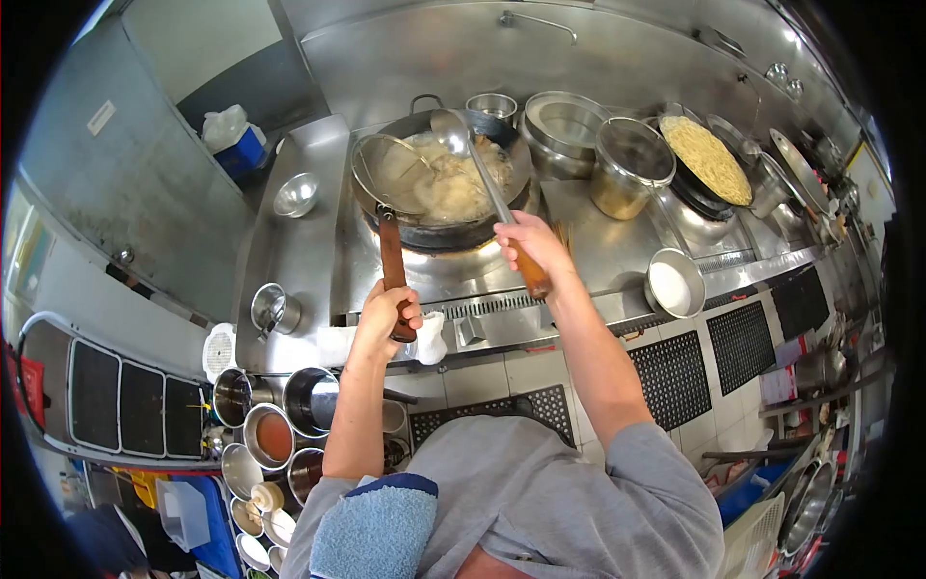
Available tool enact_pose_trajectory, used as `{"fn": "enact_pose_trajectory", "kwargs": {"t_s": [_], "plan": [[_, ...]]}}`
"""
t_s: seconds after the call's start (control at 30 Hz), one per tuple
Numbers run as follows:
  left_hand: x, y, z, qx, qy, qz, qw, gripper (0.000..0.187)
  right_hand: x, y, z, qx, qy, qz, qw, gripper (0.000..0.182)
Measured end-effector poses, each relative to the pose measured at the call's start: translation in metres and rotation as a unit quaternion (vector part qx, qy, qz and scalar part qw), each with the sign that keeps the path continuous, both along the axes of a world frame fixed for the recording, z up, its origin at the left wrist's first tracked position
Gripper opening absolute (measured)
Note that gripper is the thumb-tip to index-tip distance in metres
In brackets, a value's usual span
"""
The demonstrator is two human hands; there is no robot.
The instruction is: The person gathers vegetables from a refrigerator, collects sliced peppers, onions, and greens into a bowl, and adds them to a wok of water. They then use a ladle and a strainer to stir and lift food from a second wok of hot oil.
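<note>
My left hand [389,314] is wrapped round the brown wooden handle of a round wire strainer [386,174]. The strainer's mesh overlaps the left side of a large black wok [424,234] on the stove. In my right hand [532,248] is the wooden handle of a steel ladle [490,180]; its bowl is over the far part of the wok. Pale, foamy food [461,193] in bubbling liquid fills the wok between the two tools. A folded white cloth [430,340] lies at the counter's front edge beside my left hand.
Steel pots [632,169] stand right of the wok, and a pan of noodles [706,159] sits further right. A pot of white contents [675,283] is at the front edge. Containers of sauce [274,436] crowd the lower left. A faucet [537,23] juts from the back wall.
</note>
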State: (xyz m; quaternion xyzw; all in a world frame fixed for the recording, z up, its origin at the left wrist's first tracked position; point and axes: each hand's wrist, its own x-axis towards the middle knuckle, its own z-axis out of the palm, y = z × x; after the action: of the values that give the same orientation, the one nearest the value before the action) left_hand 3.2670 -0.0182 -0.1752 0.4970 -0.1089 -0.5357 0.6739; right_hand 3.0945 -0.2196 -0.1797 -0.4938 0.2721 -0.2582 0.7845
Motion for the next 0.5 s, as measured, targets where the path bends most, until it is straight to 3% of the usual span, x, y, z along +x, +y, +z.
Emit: {"fn": "enact_pose_trajectory", "kwargs": {"t_s": [0.27,0.5], "plan": [[0.011,0.008,-0.007,-0.007,0.024,-0.017,1.000,0.015,0.012,0.002,-0.023,-0.105,0.109,-0.016,0.988,0.015],[0.007,0.010,-0.004,0.001,0.016,-0.018,1.000,0.015,-0.001,0.005,-0.013,-0.015,0.047,-0.011,0.999,0.019]]}}
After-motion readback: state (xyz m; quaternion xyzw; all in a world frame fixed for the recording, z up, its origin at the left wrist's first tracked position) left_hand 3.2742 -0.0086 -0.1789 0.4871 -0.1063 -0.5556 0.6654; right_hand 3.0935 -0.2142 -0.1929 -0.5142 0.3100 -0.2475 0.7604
